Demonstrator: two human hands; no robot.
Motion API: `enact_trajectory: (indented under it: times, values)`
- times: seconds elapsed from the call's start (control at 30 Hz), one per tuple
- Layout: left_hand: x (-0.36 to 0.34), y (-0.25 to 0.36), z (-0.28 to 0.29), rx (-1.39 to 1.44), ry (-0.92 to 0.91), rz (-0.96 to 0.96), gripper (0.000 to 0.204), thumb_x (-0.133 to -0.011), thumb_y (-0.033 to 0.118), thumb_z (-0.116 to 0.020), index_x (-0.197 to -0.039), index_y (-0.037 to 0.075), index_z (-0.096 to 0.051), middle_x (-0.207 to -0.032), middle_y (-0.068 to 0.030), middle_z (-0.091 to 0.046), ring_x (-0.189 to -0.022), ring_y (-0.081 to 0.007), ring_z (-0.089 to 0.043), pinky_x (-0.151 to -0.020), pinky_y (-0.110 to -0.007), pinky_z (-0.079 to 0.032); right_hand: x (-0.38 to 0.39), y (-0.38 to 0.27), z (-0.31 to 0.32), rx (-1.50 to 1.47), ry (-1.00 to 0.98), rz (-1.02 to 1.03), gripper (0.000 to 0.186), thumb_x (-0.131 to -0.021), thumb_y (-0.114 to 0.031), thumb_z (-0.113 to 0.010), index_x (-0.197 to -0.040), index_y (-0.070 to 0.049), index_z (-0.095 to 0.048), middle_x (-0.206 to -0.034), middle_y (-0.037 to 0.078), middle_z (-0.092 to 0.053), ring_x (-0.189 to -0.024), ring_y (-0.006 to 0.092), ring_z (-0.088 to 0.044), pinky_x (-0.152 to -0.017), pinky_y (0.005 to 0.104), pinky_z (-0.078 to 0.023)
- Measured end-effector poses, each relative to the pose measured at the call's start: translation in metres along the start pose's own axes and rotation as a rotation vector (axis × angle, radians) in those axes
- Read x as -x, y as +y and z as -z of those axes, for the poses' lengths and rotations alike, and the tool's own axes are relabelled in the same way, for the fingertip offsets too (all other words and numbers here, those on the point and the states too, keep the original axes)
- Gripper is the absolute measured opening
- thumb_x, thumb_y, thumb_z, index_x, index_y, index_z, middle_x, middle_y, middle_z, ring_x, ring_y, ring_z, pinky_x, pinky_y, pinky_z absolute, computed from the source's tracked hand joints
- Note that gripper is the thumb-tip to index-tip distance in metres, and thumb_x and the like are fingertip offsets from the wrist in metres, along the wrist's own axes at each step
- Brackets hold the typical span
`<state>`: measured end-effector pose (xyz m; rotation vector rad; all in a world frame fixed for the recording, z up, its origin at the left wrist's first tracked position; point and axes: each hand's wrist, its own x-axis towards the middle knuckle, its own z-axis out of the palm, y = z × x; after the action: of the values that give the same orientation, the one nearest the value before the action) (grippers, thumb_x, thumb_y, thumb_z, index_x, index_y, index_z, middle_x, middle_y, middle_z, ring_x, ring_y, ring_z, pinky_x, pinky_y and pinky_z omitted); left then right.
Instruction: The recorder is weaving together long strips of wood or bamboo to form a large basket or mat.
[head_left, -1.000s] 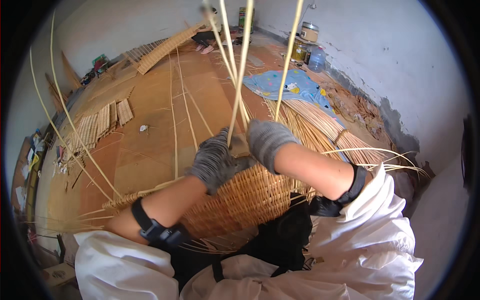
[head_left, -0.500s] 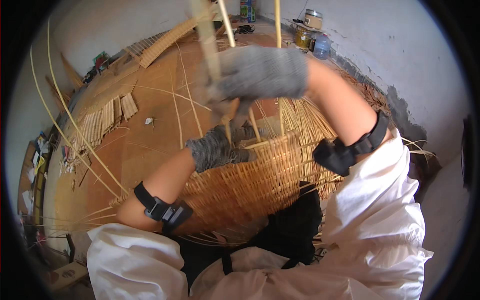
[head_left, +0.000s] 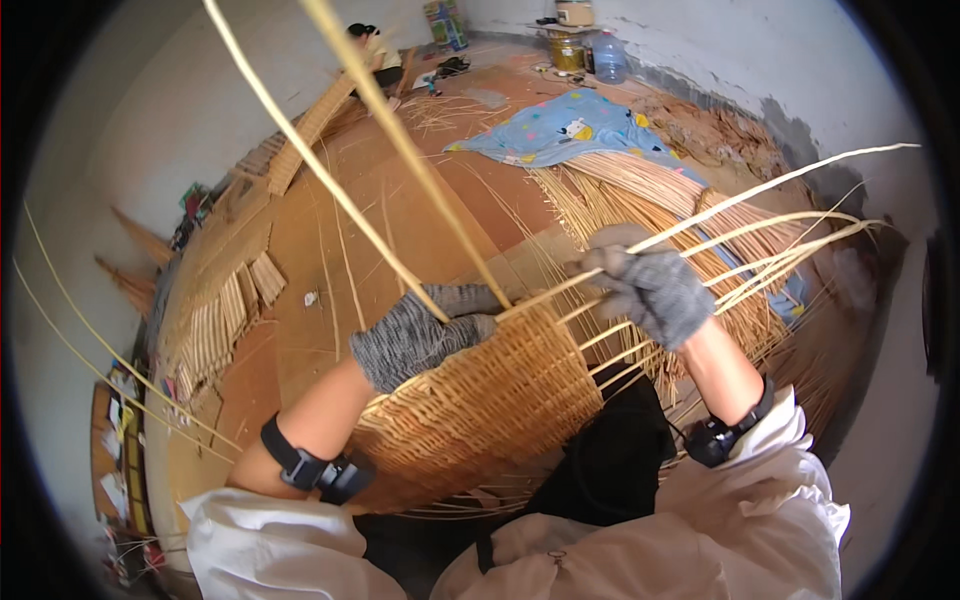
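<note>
Brown floor [head_left: 430,200], seams showing betw. sheet-like sections. Far side, R of ctr: lt. blue printed cloth [head_left: 570,130], spread & wrinkled. Touching cloth's near edge: bundle of long pale canes [head_left: 640,175]; loose canes [head_left: 585,215] fanned alongside. Nr R wall: reddish-brown scraps [head_left: 705,128]. Far end: clear bluish jug [head_left: 608,60] beside yellowish tin [head_left: 566,52]. L side: woven panels [head_left: 225,315], overlapping in a row. Mid-floor: thin sticks [head_left: 345,243], small white scrap [head_left: 311,298].

No words or numbers are legible; markings on the colourful package [head_left: 446,25] at the floor's [head_left: 480,205] far edge are too small.
</note>
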<state>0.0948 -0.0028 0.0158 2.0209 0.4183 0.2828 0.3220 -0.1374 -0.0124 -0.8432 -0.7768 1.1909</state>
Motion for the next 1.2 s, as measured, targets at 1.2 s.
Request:
enact_trajectory:
  times: [1.2]
  values:
    - [-0.024,0.016,-0.028,0.015,0.368,0.326,0.04,-0.063,0.033,-0.077,-0.081,-0.001,-0.065,-0.071,-0.0104,-0.064,-0.062,-0.0154,-0.059,-0.059,-0.028,-0.047,-0.005,0.038,-0.003,-0.092,-0.089,0.172,0.029,-0.084,-0.026,-0.057,-0.096,-0.001,-0.05,-0.094,0.018,-0.058,-0.079,0.0294,-0.062,-0.066,0.0406,-0.054]
